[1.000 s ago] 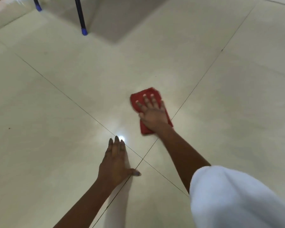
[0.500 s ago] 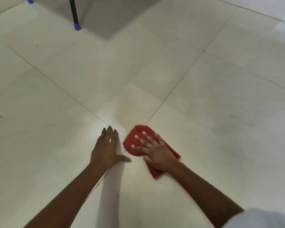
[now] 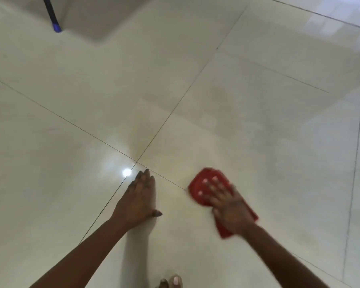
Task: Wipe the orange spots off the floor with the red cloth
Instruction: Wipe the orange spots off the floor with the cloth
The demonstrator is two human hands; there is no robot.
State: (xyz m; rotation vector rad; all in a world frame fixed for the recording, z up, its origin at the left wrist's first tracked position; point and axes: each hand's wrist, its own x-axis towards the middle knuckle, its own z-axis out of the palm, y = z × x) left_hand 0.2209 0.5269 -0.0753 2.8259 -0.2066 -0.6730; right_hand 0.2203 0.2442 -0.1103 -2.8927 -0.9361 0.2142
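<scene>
The red cloth (image 3: 204,183) lies flat on the pale tiled floor (image 3: 195,121), right of the crossing of the tile joints. My right hand (image 3: 227,202) presses on it, palm down with fingers spread, and is blurred by motion. My left hand (image 3: 139,200) rests flat on the floor to the left, fingers together, holding nothing. No orange spot shows on the tiles around the cloth.
A dark furniture leg with a blue foot (image 3: 55,27) stands at the far left, with a shadow beside it. A lamp's reflection (image 3: 126,172) shines just left of my left hand. My toes (image 3: 172,281) show at the bottom edge.
My right hand has slid the red cloth back toward me and then rightward, away from my left hand. My left hand has stayed planted near the tile joint crossing.
</scene>
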